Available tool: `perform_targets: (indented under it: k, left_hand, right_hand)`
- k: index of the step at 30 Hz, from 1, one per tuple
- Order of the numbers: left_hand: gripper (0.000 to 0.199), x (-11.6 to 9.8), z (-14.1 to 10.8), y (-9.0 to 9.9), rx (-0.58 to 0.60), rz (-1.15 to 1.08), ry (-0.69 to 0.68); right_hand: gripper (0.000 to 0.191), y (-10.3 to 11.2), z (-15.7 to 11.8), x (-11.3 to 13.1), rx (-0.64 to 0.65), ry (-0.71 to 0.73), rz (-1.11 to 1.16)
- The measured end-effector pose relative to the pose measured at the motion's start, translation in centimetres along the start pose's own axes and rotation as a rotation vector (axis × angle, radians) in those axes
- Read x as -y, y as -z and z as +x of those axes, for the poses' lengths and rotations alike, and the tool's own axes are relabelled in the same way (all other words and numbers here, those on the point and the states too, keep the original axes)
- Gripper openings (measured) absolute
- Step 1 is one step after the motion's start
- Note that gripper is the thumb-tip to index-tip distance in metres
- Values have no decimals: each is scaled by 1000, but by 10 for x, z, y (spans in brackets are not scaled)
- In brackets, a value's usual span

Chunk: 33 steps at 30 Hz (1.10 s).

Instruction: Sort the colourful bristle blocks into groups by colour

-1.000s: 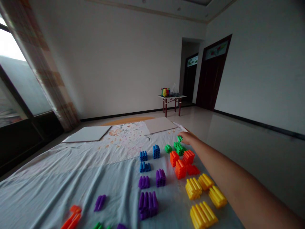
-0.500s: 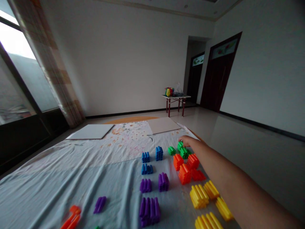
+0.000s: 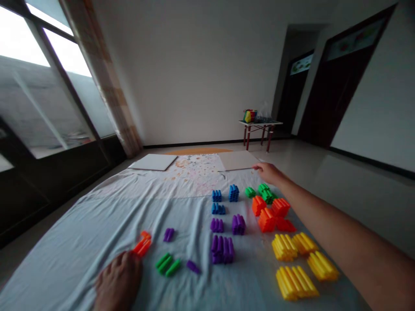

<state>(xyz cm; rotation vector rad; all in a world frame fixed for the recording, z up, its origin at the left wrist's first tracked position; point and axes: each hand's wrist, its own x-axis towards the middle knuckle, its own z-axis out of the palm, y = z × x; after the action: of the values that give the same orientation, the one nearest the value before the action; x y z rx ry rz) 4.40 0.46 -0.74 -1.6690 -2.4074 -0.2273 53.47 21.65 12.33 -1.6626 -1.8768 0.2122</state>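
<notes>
My right hand point(image 3: 267, 172) reaches far across the cloth, its fingers drawn together at the near right corner of a flat beige board point(image 3: 238, 160). Just this side of it stand green connector blocks point(image 3: 266, 193). At the lower left, my left hand point(image 3: 119, 278) rests palm down on the cloth, with its fingertips against a few loose orange pieces point(image 3: 142, 244). Loose green pieces point(image 3: 167, 264) and purple pieces point(image 3: 169, 235) lie to its right. Whether it grips any orange piece is hidden.
Stacked purple point(image 3: 222, 249), blue point(image 3: 234, 193), orange point(image 3: 266, 220) and yellow point(image 3: 296, 283) blocks stand grouped on the right half of the cloth-covered table point(image 3: 97, 229). A white board point(image 3: 154, 162) lies at the far left. A small table point(image 3: 261, 124) with bags stands beyond.
My right hand has moved off the green blocks to the beige board's corner. My left hand has come into view beside the orange pieces. The view has shifted, showing more of the near cloth.
</notes>
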Motion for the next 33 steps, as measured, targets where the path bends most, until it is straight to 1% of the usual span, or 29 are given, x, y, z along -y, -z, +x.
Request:
perform_targets:
  k: [1, 2, 4, 7, 9, 11, 13, 15, 17, 19, 21, 23, 24, 26, 28, 33]
  left_hand:
    - [39, -5, -3, 7, 7, 6, 5]
    - [40, -10, -5, 12, 2, 6, 16]
    - [40, -16, -8, 18, -13, -19, 31]
    - [38, -18, -11, 20, -43, -44, 42]
    - [37, -17, -13, 18, -57, -55, 39]
    - [36, -15, -15, 16, -70, -62, 29]
    - [36, -13, -16, 13, -89, -68, 8]
    - [36, -11, -16, 9, -109, -84, -29]
    - [39, -8, -16, 6, -120, -110, -59]
    - [42, -7, -16, 5, -105, -143, -71]
    - [43, -7, -16, 5, -78, -177, -64]
    - [44, -6, -16, 8, -49, -206, -65]
    - [44, -6, -17, 9, -39, -216, -66]
    - [41, -7, -18, 12, -31, -221, -72]
    - [36, -7, -18, 13, -43, -206, -75]
    - [33, -9, -19, 13, -66, -185, -59]
  right_hand:
    - [36, 0, -6, 17, -4, 65, 19]
    - [35, -1, -13, 35, -13, 159, 40]
    - [34, -4, -34, 73, 0, 338, 100]
    - [32, -15, -72, 130, 90, 532, 214]
    - [33, -29, -95, 165, 163, 632, 274]
    - [33, -50, -112, 198, 232, 674, 317]
    - [34, -78, -123, 227, 293, 663, 335]
    - [34, -112, -131, 252, 366, 625, 304]
    - [36, -148, -136, 272, 448, 566, 216]
    - [37, -184, -140, 288, 500, 448, 102]
    - [36, -214, -142, 300, 521, 380, 41]
    - [36, -236, -143, 308, 532, 371, 21]
    - [36, -243, -143, 310, 539, 375, 14]
    - [36, -253, -144, 312, 548, 385, -1]
    - [36, -255, -144, 311, 548, 391, -17]
    - [30, -245, -148, 300, 541, 384, -55]
